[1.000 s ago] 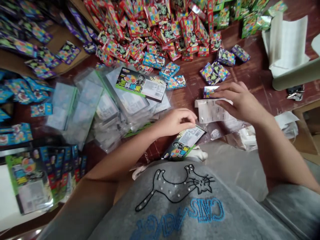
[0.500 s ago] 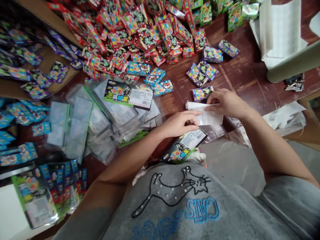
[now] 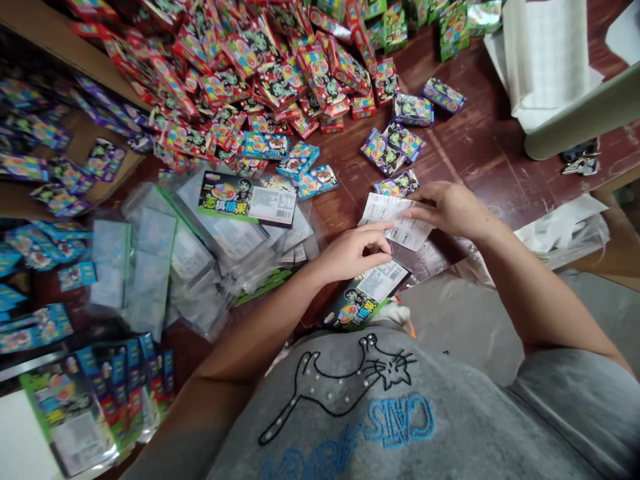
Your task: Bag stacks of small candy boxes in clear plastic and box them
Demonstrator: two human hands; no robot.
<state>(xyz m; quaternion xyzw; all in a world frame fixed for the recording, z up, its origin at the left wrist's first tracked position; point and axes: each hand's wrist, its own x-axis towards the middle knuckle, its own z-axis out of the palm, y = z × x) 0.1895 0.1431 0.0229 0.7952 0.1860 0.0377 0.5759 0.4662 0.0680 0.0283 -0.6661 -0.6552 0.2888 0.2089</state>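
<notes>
A white sticker sheet with rows of printed round marks lies slanted between my two hands. My right hand pinches its right part between thumb and fingers. At the sheet's lower edge is my left hand, index finger laid on the paper and thumb curled in below; the fingers look closed on that edge. Just under my left hand rests a black and green printed bag with a white label, close against my shirt. A purple candy box sits right behind the sheet.
Red candy boxes are heaped at the back, with several purple ones nearer. Clear bags pile up left of my arm, topped by a black header bag. A grey-green tube, keys and backing-paper scraps are at right.
The sheet has turned and opened out, so its printed marks now show where it looked folded and blank. My hands have barely moved; the view has shifted slightly.
</notes>
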